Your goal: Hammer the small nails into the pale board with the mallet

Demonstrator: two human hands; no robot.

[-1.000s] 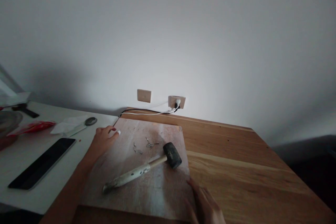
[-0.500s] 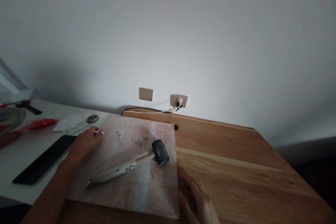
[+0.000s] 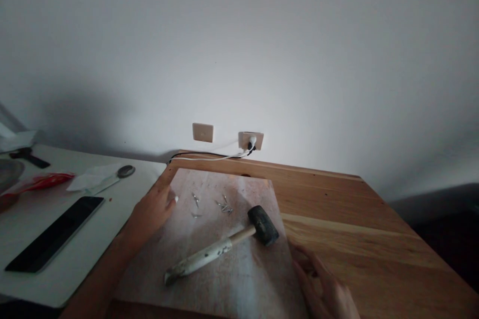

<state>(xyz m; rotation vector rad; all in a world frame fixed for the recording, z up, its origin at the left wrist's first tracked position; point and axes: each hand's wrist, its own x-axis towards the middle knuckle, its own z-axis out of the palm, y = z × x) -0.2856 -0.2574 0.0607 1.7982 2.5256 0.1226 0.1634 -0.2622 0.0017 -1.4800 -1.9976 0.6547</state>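
Observation:
A flat, worn board (image 3: 254,279) lies on the wooden table between my two hands. My left hand (image 3: 154,212) grips its left edge, with the thumb near the top. Along the right edge my right hand (image 3: 325,281) is curled against the board, its fingertips partly hidden. On top rests a mallet (image 3: 210,255) with a black head and a pale, stained handle, slanting up to the right. Several small shiny nails or screws (image 3: 225,207) are scattered behind the mallet; more metal pieces (image 3: 196,199) lie to their left.
To the left is a white table (image 3: 48,289) with a black tablet-like slab (image 3: 56,234), a red packet (image 3: 48,181) and a round-ended grey item (image 3: 126,172). The wooden table (image 3: 359,239) meets the wall, where cables (image 3: 209,154) run to a socket (image 3: 258,140).
Both hands have shifted the board to the right across the wooden table, carrying the mallet and small metal pieces along. A gap now shows between the board and the white table.

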